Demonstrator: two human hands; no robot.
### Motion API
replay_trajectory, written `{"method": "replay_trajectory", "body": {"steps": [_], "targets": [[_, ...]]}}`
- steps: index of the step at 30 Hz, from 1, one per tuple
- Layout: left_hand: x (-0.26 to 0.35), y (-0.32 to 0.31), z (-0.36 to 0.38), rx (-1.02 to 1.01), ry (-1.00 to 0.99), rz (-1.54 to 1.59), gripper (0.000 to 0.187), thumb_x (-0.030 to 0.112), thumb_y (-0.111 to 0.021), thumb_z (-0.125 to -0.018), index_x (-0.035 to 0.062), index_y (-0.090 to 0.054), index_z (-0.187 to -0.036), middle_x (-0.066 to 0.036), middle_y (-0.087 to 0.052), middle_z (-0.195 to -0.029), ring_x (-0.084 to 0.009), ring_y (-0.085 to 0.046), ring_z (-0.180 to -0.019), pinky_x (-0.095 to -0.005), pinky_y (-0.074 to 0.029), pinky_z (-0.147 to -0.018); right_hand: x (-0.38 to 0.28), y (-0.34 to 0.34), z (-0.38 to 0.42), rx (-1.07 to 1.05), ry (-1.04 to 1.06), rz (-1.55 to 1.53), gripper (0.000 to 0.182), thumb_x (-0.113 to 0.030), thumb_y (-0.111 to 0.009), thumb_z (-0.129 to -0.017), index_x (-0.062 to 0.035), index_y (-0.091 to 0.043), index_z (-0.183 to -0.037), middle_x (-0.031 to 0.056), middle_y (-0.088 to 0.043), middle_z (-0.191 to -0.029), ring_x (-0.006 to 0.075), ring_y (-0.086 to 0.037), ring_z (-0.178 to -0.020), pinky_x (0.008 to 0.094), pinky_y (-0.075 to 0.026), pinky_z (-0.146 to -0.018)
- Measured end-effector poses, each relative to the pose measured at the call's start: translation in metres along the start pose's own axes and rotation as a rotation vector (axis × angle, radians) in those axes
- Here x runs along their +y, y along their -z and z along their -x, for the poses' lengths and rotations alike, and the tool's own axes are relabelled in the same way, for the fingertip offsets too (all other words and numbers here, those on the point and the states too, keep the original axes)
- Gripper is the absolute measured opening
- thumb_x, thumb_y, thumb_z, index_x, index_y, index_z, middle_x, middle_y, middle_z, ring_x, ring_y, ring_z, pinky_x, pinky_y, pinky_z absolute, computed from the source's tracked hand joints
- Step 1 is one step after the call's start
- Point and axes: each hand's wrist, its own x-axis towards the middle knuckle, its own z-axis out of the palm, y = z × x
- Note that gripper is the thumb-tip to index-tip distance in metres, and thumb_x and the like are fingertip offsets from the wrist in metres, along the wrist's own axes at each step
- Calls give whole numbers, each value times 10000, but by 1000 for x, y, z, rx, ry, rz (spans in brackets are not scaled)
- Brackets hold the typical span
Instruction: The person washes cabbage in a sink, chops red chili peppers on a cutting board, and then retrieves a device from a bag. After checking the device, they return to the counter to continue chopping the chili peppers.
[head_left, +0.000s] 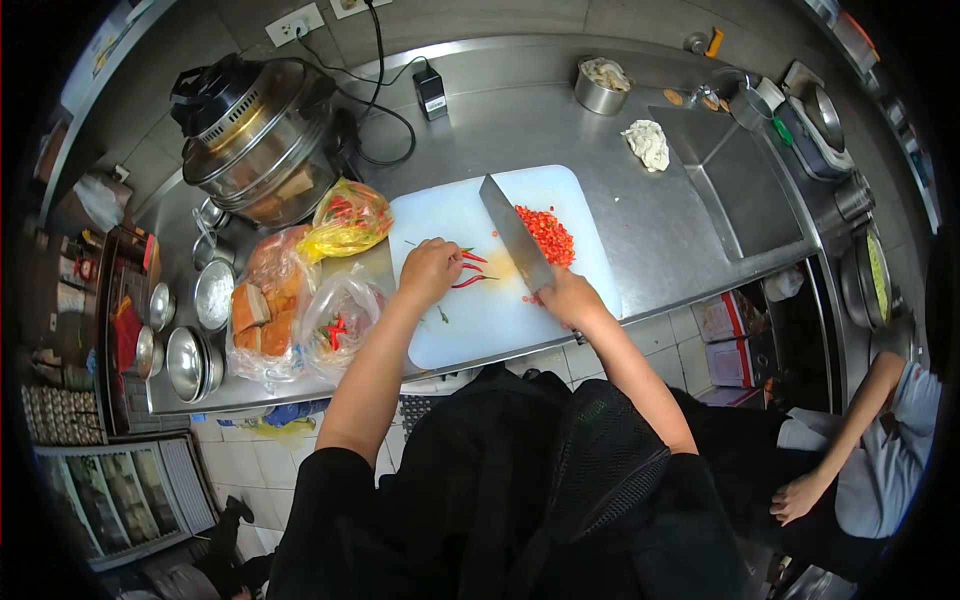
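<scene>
A white cutting board (440,335) lies on the steel counter. My right hand (572,298) is closed round the handle of a large knife (515,232), whose blade points up and left across the board. To the right of the blade is a pile of chopped red chilies (548,235). My left hand (432,268) is closed at the stem side of several whole red chilies (470,281), its fingers bent over them. Whether it grips one is hidden. Small green stem bits (443,315) lie below that hand.
Left of the board are a yellow bag (350,220), a clear bag with chilies (340,318), bagged bread (262,318), metal bowls (186,364) and a large glass cooker (262,150). A sink (745,180) is at right. Another person's hand (797,498) shows at lower right.
</scene>
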Motion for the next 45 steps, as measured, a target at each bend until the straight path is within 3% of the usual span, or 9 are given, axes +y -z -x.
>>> {"method": "replay_trajectory", "body": {"steps": [8, 11, 13, 16, 20, 22, 29, 37, 45], "targets": [[17, -22, 6, -6, -160, -14, 161, 204, -708, -780, 75, -651, -857, -100, -654, -866, -295, -607, -921, -419, -482, -768, -6, 2, 3, 7, 2, 22, 387, -176, -492, -878, 9, -541, -1214, 186, -665, -692, 277, -645, -523, 398, -544, -616], [26, -9, 7, -112, -51, -67, 169, 192, -708, -789, 61, -647, -877, -107, -672, -854, -273, -642, -852, -392, -502, -732, -3, 3, 3, 1, 1, 32, 391, -177, -492, -878, 6, -539, -1220, 184, -664, -690, 275, -645, -522, 396, -544, -615], [33, 11, 12, -128, 280, 332, 148, 152, -683, -813, 42, -639, -902, -129, -688, -846, -250, -668, -767, -343, -517, -686, -4, 3, 2, -4, 17, 33, 392, -178, -492, -879, 5, -538, -1224, 182, -663, -688, 273, -644, -521, 395, -544, -616], [11, 0, 22, 23, 317, 553, 125, 92, -651, -826, 22, -629, -927, -150, -695, -830, -226, -678, -709, -297, -516, -647, -3, 3, 3, 3, -17, 9, 391, -179, -492, -881, 0, -538, -1226, 177, -662, -686, 272, -642, -519, 394, -542, -619], [3, -16, 36, 103, 278, 587, 126, 73, -661, -812, 25, -647, -928, -137, -686, -858, -247, -660, -775, -336, -517, -703, -4, 3, 2, -5, 0, -8, 388, -183, -486, -884, -4, -540, -1224, 175, -662, -686, 272, -639, -516, 397, -538, -618], [-1, -20, 40, 213, 43, 136, 129, 83, -686, -796, 37, -675, -916, -117, -665, -883, -276, -622, -844, -383, -498, -762, -5, 3, 3, -6, 1, 7, 385, -184, -484, -884, -5, -542, -1220, 177, -662, -687, 273, -639, -516, 398, -537, -618], [3, -12, 30, 327, 38, 6, 122, 128, -711, -776, 60, -704, -877, -102, -620, -861, -299, -581, -866, -403, -473, -768, 2, -2, -2, 12, 15, -19, 371, -177, -479, -879, -1, -549, -1198, 183, -662, -692, 280, -638, -516, 405, -536, -622], [2, -10, 17, 69, 54, -77, 68, 132, -672, -793, 79, -681, -836, -100, -614, -871, -291, -587, -904, -419, -471, -774, -5, 2, 4, 26, -3, -5, 391, -178, -473, -875, 10, -538, -1211, 190, -663, -700, 284, -641, -525, 406, -542, -633], [-14, -17, -9, 148, 69, -158, 135, 122, -650, -795, 97, -692, -922, -83, -612, -913, -277, -582, -937, -419, -461, -800, -7, 5, 6, 3, -11, -1, 388, -181, -476, -877, 13, -538, -1208, 195, -665, -703, 285, -641, -522, 404, -544, -640]]}}
